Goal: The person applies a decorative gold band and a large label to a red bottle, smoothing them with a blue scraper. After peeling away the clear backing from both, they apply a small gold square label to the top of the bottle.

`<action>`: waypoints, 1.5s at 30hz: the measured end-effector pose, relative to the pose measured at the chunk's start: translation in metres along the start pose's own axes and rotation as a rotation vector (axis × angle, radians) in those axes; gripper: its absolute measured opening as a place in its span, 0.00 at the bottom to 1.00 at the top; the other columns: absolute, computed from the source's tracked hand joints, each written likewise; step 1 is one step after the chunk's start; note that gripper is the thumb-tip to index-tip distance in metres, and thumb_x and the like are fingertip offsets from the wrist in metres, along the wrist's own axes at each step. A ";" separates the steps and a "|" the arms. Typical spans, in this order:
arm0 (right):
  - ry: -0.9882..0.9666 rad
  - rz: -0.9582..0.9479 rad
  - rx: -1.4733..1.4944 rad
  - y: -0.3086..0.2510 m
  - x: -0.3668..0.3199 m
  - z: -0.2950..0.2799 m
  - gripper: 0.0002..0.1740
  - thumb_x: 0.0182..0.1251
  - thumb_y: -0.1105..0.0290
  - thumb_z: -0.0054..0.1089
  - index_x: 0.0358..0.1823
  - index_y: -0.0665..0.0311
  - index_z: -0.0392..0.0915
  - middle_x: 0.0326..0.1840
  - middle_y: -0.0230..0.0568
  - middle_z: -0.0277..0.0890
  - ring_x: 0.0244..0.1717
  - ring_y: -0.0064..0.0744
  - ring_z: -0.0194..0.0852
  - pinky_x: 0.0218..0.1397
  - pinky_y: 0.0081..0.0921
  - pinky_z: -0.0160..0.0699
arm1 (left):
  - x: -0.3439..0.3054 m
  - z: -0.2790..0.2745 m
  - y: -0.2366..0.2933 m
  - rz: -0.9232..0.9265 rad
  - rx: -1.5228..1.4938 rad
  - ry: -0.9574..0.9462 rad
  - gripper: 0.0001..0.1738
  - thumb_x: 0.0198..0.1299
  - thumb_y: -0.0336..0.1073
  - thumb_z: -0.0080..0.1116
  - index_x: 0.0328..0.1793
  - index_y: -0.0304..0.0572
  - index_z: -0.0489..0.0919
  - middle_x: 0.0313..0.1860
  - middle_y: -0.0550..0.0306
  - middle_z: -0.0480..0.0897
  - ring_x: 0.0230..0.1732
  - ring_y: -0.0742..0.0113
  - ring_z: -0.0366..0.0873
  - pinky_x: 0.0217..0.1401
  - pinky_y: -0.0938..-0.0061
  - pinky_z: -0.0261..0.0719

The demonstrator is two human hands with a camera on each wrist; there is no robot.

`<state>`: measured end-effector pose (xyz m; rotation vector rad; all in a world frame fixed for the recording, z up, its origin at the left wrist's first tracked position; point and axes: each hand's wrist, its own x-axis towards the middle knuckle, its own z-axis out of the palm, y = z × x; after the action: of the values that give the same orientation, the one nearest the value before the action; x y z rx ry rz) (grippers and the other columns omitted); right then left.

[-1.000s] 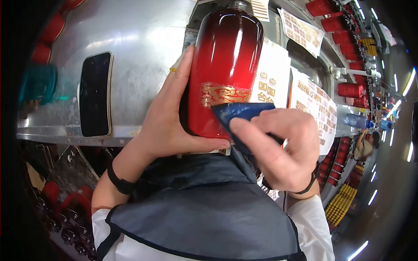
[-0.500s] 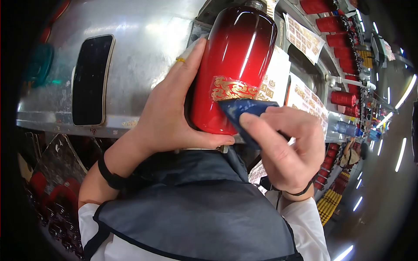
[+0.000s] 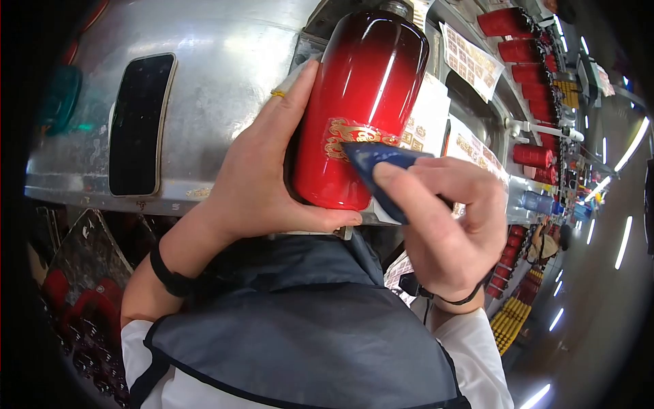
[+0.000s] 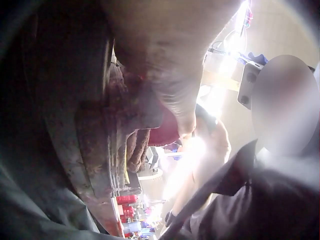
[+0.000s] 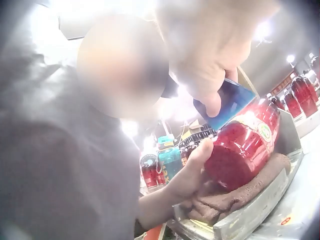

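A glossy red glass bottle point(image 3: 368, 82), darkening to black toward its neck, lies on its side with its base toward the person. My left hand point(image 3: 259, 163) holds it, fingers along its left side and thumb across the base. A gold ornamental decal point(image 3: 337, 136) sits on the lower part of the bottle. Between thumb and fingers, my right hand point(image 3: 456, 218) pinches a flat blue scraper point(image 3: 385, 163), whose pointed corner overlaps the decal. In the right wrist view, a folded brown cloth point(image 5: 240, 197) lies under the bottle. The far end of the decal is hidden behind the scraper.
A black phone point(image 3: 142, 126) lies on the metal table point(image 3: 204, 82) at left. Printed decal sheets point(image 3: 473, 58) lie right of the bottle. More red bottles point(image 3: 531, 71) stand in a row farther right. A teal container point(image 3: 63, 99) is at the far left.
The scraper's corner has shifted from the decal's lower edge up onto it. My left hand keeps its grip on the bottle. The head view has moved slightly.
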<state>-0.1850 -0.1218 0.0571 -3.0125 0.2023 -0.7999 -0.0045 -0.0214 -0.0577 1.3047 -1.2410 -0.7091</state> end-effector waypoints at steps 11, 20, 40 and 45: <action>-0.068 -0.035 0.040 -0.002 0.001 0.000 0.26 0.35 0.65 0.64 0.42 0.59 0.90 0.37 0.31 0.77 0.37 0.31 0.79 0.35 0.24 0.78 | 0.000 0.000 -0.003 0.019 -0.022 -0.015 0.77 0.30 0.45 0.87 0.86 0.35 0.49 0.83 0.42 0.59 0.83 0.50 0.58 0.83 0.59 0.56; -0.170 0.008 0.232 -0.012 0.002 -0.005 0.24 0.36 0.66 0.64 0.41 0.59 0.89 0.37 0.31 0.77 0.39 0.30 0.79 0.37 0.23 0.76 | 0.002 0.003 -0.010 0.108 0.129 0.045 0.79 0.29 0.53 0.87 0.86 0.38 0.49 0.73 0.37 0.71 0.69 0.41 0.74 0.70 0.57 0.73; -0.003 0.665 0.552 0.042 -0.001 -0.018 0.21 0.61 0.82 0.72 0.57 0.74 0.80 0.50 0.38 0.82 0.49 0.22 0.79 0.56 0.19 0.76 | 0.000 0.000 -0.004 0.004 -0.035 -0.028 0.76 0.35 0.51 0.87 0.86 0.32 0.48 0.78 0.37 0.64 0.77 0.46 0.66 0.78 0.58 0.64; -0.115 0.487 0.667 0.057 0.034 -0.007 0.18 0.73 0.75 0.64 0.62 0.71 0.80 0.52 0.36 0.82 0.51 0.19 0.78 0.58 0.18 0.77 | -0.004 -0.005 0.017 0.046 0.091 0.000 0.72 0.39 0.49 0.87 0.85 0.33 0.51 0.77 0.38 0.65 0.76 0.47 0.68 0.76 0.60 0.67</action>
<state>-0.1664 -0.1829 0.0771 -2.2365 0.5199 -0.5068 -0.0052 -0.0127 -0.0415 1.3459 -1.3121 -0.6261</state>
